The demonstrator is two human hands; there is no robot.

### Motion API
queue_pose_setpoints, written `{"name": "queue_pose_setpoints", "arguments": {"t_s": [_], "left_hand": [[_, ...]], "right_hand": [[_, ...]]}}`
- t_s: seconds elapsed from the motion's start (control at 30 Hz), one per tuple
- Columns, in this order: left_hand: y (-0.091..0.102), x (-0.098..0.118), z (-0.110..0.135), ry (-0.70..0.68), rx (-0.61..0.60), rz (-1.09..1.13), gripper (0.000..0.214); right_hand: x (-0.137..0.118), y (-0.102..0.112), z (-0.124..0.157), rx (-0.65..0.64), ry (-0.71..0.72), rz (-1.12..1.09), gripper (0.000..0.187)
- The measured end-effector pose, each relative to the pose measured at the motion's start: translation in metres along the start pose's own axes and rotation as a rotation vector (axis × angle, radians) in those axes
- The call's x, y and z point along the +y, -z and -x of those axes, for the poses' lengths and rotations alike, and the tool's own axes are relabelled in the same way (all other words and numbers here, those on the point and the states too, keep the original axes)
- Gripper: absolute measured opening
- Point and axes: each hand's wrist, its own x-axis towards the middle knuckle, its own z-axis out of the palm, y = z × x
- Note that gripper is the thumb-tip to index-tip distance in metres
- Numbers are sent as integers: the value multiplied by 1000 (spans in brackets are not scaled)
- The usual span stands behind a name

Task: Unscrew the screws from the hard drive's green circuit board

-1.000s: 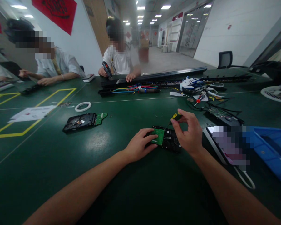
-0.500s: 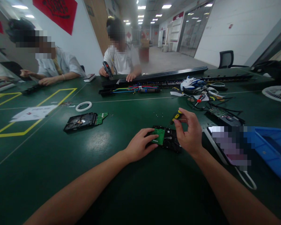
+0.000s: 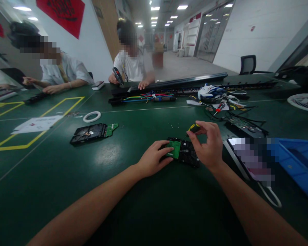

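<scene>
A black hard drive with a green circuit board on top lies on the green table in front of me. My left hand grips its left end, fingers curled over the board. My right hand pinches the yellow-and-black handle of a small screwdriver, held upright with its tip down on the drive. Several tiny screws lie just beyond the drive.
A second opened hard drive and a white tape ring lie to the left. A blue tray and a phone sit at right. Cables, tools and a long black rail cross the far side, where two people sit working.
My right hand has turned the screwdriver handle slightly between its fingers; its fingertips shifted a little. My left hand and the drive have stayed put.
</scene>
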Motion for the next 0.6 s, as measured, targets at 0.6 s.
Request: {"name": "queue_pose_setpoints", "arguments": {"t_s": [0.6], "left_hand": [[0, 0, 1, -1, 5, 2, 44]], "right_hand": [[1, -1, 3, -24, 0, 4, 53]]}}
